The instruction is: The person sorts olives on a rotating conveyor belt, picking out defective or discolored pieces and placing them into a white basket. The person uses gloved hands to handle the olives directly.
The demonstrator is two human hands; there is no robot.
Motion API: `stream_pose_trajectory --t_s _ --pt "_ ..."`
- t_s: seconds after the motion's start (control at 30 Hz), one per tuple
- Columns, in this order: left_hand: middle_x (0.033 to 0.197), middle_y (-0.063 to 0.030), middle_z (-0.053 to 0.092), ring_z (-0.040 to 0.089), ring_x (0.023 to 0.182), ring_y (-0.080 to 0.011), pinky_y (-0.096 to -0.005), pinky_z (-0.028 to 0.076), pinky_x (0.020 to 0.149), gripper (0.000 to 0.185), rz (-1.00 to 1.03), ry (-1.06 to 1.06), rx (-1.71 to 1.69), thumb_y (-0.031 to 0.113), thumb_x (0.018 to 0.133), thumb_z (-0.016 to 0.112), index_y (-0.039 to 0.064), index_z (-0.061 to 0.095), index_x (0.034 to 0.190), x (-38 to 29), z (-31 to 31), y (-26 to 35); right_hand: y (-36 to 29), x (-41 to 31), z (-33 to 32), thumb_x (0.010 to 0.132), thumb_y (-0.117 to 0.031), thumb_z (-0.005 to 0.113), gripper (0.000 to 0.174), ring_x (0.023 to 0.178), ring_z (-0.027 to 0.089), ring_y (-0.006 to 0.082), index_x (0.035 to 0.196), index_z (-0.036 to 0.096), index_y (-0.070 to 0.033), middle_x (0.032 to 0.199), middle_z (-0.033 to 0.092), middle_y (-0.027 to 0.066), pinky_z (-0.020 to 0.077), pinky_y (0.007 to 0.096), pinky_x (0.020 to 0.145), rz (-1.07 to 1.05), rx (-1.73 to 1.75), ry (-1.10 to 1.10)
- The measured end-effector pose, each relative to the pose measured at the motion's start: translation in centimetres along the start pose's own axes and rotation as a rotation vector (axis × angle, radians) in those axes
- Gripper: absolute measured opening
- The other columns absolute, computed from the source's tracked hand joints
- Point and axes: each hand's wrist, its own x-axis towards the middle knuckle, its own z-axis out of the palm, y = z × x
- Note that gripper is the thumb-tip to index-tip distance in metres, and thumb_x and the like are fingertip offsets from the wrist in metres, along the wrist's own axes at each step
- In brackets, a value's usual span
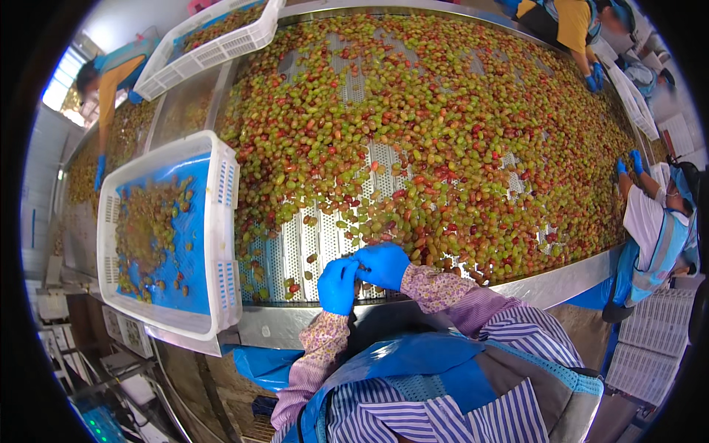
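Observation:
Both my hands wear blue gloves and meet over the near edge of a perforated metal sorting table (318,235). My left hand (338,285) has its fingertips against those of my right hand (382,267). Something small and dark shows between the fingertips, too small to name. Red and green grapes (443,138) cover much of the table's perforated surface beyond my hands. A few loose grapes lie just left of my left hand. To the left stands a white plastic crate (223,221) with a blue liner, holding a heap of grapes (147,232).
Another white crate (207,55) with grapes sits at the far left. One person (119,66) bends over there. Two more people (659,221) (576,27) work along the right side, near a white crate (631,102). A raised metal rim (554,277) runs before me.

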Motion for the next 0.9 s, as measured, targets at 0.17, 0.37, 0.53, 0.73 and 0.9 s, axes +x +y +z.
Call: stream_pose_trajectory --t_s 0.17,0.37,0.53,0.73,0.9 --pt "0.072 -0.0053 0.060 0.054 0.060 -0.0133 -0.0279 0.043 0.056 0.029 -0.511 -0.377 -0.647 0.027 0.104 0.053 0.003 0.063 0.092 0.1 -1.6 -2.8 1.4 0.2 -0.7 0.087 -0.029 0.068 0.018 0.082 0.067 0.0268 0.096 0.066 -0.013 0.088 0.068 0.0086 0.0525 0.0400 0.070 0.015 0.366 -0.326" --pt "0.079 -0.0105 0.067 0.066 0.074 -0.0222 -0.0372 0.054 0.073 0.044 -0.659 -0.320 -1.126 0.045 0.107 0.044 0.004 0.057 0.096 -1.8 -3.1 -4.1 11.2 4.6 -6.9 0.087 -0.040 0.071 0.040 0.105 0.066 0.0297 0.120 0.069 -0.017 0.114 0.070 0.0094 0.0523 0.0455 0.091 0.096 0.058 -0.253" --pt "0.080 -0.0129 0.070 0.066 0.074 -0.0216 -0.0358 0.054 0.077 0.054 -0.300 -0.357 -0.423 0.044 0.110 0.031 0.001 0.059 0.091 -2.0 -3.4 -5.4 18.6 8.1 -11.3 0.091 -0.045 0.068 0.067 0.141 0.035 0.0441 0.146 0.047 -0.012 0.156 0.035 0.0183 0.0337 0.0628 0.110 0.598 -0.659 0.516" --pt "0.078 -0.0117 0.069 0.066 0.072 -0.0217 -0.0356 0.053 0.072 0.044 -0.309 -0.325 -0.369 0.031 0.108 0.041 0.001 0.062 0.083 -1.4 -3.5 -5.9 11.7 9.9 -3.7 0.093 -0.044 0.063 0.065 0.146 0.025 0.0498 0.150 0.044 -0.021 0.160 0.033 0.0153 0.0260 0.0685 0.114 0.261 -0.352 -0.006" --pt "0.077 -0.0097 0.068 0.066 0.072 -0.0191 -0.0329 0.053 0.073 0.042 -0.218 -0.278 -0.266 0.030 0.109 0.042 0.002 0.062 0.083 -1.4 -4.9 -6.1 14.7 6.3 -7.0 0.096 -0.015 0.059 0.036 0.125 0.057 0.0283 0.132 0.065 -0.014 0.134 0.061 0.0128 0.0450 0.0389 0.105 0.149 0.096 0.357"
